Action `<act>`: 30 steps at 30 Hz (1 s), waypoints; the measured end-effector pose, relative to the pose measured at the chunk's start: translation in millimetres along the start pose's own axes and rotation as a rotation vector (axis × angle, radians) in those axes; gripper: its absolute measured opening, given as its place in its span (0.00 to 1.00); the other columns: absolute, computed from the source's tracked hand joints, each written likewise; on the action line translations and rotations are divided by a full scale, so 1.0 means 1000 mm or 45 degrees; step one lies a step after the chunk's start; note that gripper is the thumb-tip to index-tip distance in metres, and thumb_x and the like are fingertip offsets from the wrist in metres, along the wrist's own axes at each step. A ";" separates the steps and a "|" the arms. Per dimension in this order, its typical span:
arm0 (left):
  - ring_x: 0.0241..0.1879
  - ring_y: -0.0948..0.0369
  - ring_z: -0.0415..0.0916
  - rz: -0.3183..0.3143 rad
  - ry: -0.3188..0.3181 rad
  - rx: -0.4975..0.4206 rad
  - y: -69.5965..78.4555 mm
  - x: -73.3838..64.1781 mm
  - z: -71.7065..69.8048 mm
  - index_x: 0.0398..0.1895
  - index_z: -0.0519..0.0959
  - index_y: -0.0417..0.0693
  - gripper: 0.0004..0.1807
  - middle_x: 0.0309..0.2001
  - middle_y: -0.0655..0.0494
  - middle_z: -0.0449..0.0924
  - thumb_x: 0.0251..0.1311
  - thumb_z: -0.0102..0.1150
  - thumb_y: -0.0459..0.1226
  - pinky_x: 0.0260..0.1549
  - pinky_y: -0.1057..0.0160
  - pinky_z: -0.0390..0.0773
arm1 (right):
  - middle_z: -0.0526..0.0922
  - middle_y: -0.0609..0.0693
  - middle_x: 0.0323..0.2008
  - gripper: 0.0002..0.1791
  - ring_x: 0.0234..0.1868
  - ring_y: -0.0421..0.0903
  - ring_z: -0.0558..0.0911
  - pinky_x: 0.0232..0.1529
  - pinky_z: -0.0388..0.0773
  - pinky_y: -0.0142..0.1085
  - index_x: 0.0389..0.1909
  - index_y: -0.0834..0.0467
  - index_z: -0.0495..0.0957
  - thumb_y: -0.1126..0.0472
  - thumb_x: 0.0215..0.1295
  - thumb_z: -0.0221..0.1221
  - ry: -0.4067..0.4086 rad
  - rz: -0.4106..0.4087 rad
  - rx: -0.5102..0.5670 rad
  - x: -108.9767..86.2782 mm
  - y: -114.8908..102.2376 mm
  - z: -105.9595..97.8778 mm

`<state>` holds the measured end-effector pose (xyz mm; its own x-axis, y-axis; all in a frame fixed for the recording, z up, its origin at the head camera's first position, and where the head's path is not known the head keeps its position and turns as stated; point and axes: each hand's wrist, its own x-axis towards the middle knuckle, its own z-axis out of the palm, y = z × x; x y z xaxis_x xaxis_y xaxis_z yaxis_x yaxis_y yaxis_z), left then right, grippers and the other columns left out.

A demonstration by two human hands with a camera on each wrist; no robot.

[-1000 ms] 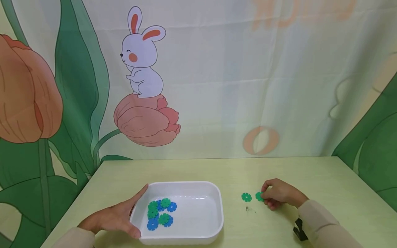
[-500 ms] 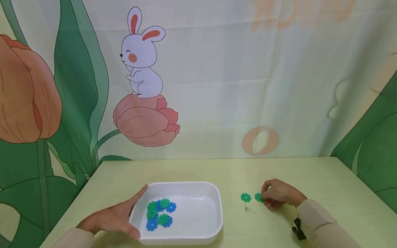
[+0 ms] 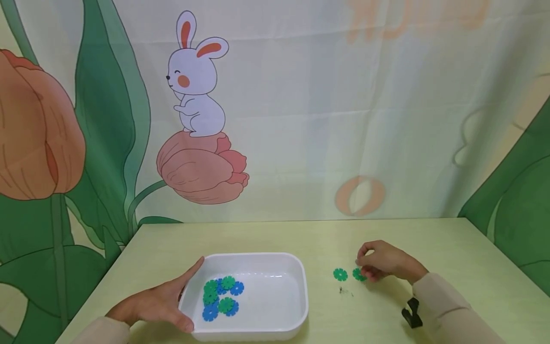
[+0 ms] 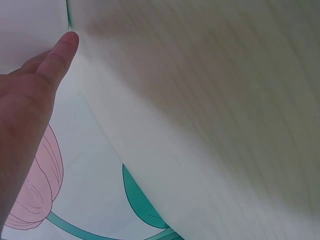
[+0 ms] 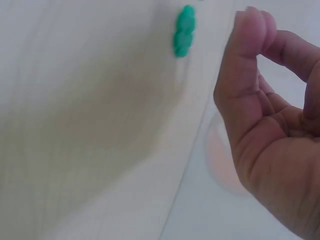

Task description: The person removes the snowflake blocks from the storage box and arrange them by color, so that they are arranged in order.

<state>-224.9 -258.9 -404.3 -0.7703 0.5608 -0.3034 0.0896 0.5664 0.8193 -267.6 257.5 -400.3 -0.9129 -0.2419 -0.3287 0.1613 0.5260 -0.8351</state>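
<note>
In the head view, my left hand [image 3: 161, 302] spans the left end of a white plastic tub [image 3: 243, 336], thumb at its near corner and a finger reaching to the far one. Inside lie several green snowflake discs [image 3: 226, 305] and blue snowflake discs [image 3: 210, 313], clustered on the left. To the right of the tub, my right hand [image 3: 388, 261] is just above a green snowflake disc [image 3: 357, 274] on the table. The right wrist view shows its thumb and index fingertip [image 5: 250, 35] pressed together, with nothing visible between them. A second green disc [image 3: 340, 274] lies to the left.
Small dark specks [image 3: 342, 290] mark the table [image 3: 258, 234] below the two discs. A black clip-like piece [image 3: 412, 313] hangs by the right sleeve [image 3: 447, 306]. Behind the table hangs a printed cloth [image 3: 301, 119] with a rabbit and tulips.
My right hand has risen slightly away from the green disc it was touching, leaving that disc in place on the table. My left hand and the tub stay where they were.
</note>
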 end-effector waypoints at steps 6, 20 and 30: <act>0.61 0.47 0.64 0.011 -0.002 -0.001 0.000 -0.001 0.001 0.79 0.24 0.52 0.70 0.76 0.36 0.42 0.53 0.72 0.55 0.59 0.40 0.71 | 0.80 0.55 0.26 0.09 0.22 0.41 0.75 0.28 0.79 0.33 0.44 0.66 0.71 0.63 0.73 0.55 -0.080 -0.100 0.080 0.004 -0.016 0.006; 0.61 0.48 0.63 -0.017 0.023 0.044 -0.004 0.002 -0.001 0.79 0.25 0.54 0.71 0.76 0.38 0.44 0.49 0.73 0.55 0.60 0.39 0.70 | 0.81 0.55 0.26 0.10 0.22 0.41 0.75 0.29 0.80 0.34 0.45 0.66 0.74 0.62 0.72 0.56 -0.158 -0.171 0.073 0.022 -0.068 0.042; 0.61 0.48 0.64 0.005 0.028 0.031 -0.002 0.000 -0.001 0.79 0.25 0.53 0.71 0.76 0.37 0.43 0.50 0.73 0.53 0.59 0.40 0.70 | 0.81 0.54 0.25 0.07 0.21 0.43 0.76 0.29 0.81 0.33 0.41 0.63 0.75 0.63 0.70 0.59 -0.253 -0.221 0.073 0.032 -0.106 0.083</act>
<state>-225.6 -260.4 -405.7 -0.7838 0.5498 -0.2888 0.1080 0.5786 0.8085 -282.9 126.0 -359.2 -0.8381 -0.4828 -0.2542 0.0350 0.4174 -0.9081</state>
